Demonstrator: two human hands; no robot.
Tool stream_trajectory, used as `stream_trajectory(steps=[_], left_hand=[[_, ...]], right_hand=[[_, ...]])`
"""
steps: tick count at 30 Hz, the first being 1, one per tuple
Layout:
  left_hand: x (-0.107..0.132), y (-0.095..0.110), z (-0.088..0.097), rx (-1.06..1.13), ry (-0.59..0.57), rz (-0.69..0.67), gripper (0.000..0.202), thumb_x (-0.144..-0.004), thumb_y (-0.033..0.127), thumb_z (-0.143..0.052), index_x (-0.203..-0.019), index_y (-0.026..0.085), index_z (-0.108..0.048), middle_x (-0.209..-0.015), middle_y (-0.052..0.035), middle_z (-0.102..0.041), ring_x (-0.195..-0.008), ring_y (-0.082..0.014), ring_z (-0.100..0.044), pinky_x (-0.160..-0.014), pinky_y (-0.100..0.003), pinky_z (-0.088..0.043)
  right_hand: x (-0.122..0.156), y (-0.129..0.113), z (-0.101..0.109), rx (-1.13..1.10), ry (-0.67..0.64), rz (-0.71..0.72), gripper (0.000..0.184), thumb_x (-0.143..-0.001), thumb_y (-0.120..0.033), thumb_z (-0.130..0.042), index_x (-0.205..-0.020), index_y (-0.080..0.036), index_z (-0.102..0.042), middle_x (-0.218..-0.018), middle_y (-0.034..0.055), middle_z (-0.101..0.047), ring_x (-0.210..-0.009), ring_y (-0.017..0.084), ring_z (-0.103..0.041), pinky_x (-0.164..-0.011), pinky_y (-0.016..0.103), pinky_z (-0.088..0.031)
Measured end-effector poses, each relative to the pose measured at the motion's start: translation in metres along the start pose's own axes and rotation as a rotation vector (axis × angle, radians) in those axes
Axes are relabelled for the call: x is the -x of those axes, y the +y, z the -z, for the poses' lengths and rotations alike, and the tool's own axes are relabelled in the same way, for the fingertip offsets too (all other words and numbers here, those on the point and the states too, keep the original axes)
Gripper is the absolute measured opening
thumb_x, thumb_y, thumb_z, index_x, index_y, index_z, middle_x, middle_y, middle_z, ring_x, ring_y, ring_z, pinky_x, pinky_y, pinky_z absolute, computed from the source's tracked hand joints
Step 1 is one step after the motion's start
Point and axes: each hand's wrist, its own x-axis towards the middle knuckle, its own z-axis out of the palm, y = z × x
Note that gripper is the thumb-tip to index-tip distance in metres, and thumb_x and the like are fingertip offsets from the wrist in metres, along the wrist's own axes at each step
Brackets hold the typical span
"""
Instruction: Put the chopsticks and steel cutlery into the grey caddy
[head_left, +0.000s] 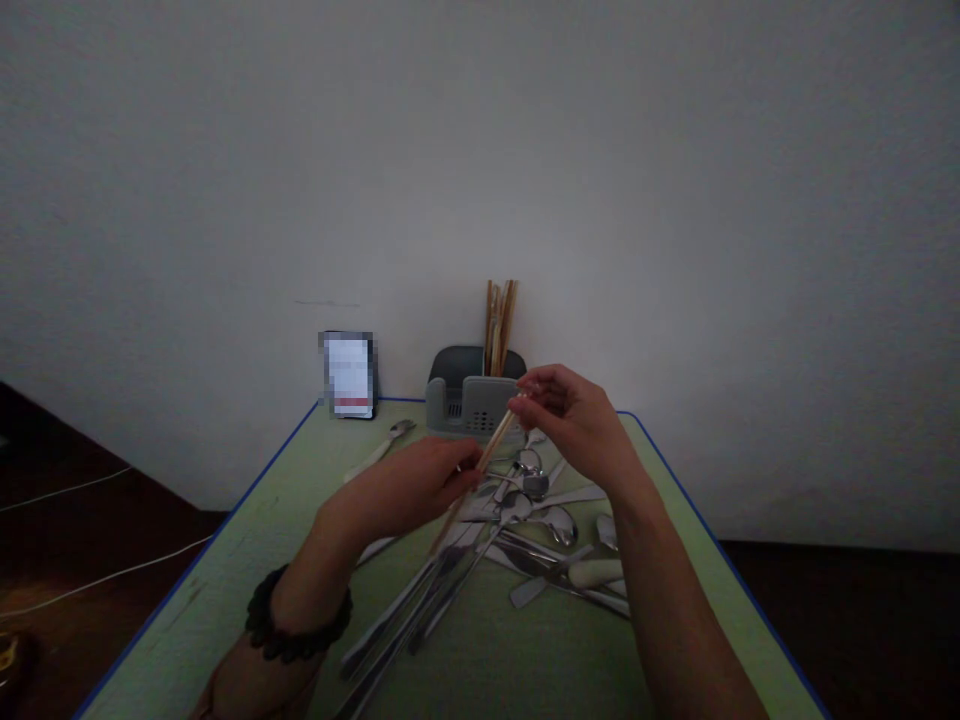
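Note:
Chopsticks [496, 438] slant between my two hands above the table. My left hand [420, 484] pinches them around the middle, and my right hand [564, 412] has its fingertips closed on their upper end. Beneath and around my hands lies a loose pile of metal cutlery, with spoons [517, 506] and several long handles [397, 620] pointing towards me. Behind my right hand stands a grey utensil holder [446, 412], its right side partly hidden. Brown chopsticks [500, 325] stand upright in its right part.
A phone [350, 375] with a lit screen leans on the wall at the back left. A fork [382, 447] lies left of the holder. The green table [247, 560] has a blue edge and meets the white wall [480, 180]. White cables [105, 578] run at the left.

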Motion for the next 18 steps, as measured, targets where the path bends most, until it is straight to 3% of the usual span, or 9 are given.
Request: stream_trajectory(steps=[5,8,15,18], left_hand=[[-0.001,-0.003,-0.001,0.088,-0.030,-0.030,0.022,-0.089,0.029,-0.042,-0.095,0.016,-0.059,-0.081,-0.0026,-0.065,-0.068,-0.0139,-0.055,-0.060,-0.023,-0.037],[-0.002,-0.005,0.000,0.089,-0.051,-0.015,0.022,-0.088,0.029,-0.044,-0.091,0.016,-0.061,-0.076,-0.0021,-0.064,-0.065,-0.0134,-0.055,-0.058,-0.022,-0.037],[-0.002,-0.010,0.001,0.053,-0.015,-0.012,0.020,-0.084,0.030,-0.048,-0.085,0.015,-0.062,-0.071,-0.0009,-0.063,-0.062,-0.0125,-0.054,-0.057,-0.022,-0.037],[-0.004,-0.010,0.001,0.123,-0.019,-0.019,0.022,-0.086,0.031,-0.047,-0.090,0.016,-0.063,-0.073,-0.0010,-0.065,-0.062,-0.0118,-0.055,-0.058,-0.021,-0.038]], right_hand=[[-0.006,0.007,-0.003,-0.116,0.146,0.021,0.028,-0.069,-0.039,-0.071,-0.082,-0.017,-0.061,-0.071,0.0009,-0.065,-0.059,0.011,-0.060,-0.058,0.026,-0.052],[-0.007,0.009,-0.005,-0.137,0.185,0.022,0.029,-0.070,-0.042,-0.069,-0.083,-0.017,-0.063,-0.072,0.0013,-0.066,-0.059,0.012,-0.060,-0.059,0.027,-0.052],[-0.004,0.008,-0.003,-0.106,-0.092,-0.022,0.024,-0.076,-0.038,-0.065,-0.084,-0.016,-0.065,-0.062,-0.0014,-0.061,-0.057,0.011,-0.057,-0.058,0.026,-0.049],[-0.003,0.008,-0.001,-0.115,-0.090,-0.019,0.023,-0.076,-0.038,-0.065,-0.082,-0.016,-0.065,-0.063,-0.0015,-0.060,-0.056,0.010,-0.056,-0.058,0.025,-0.049]])
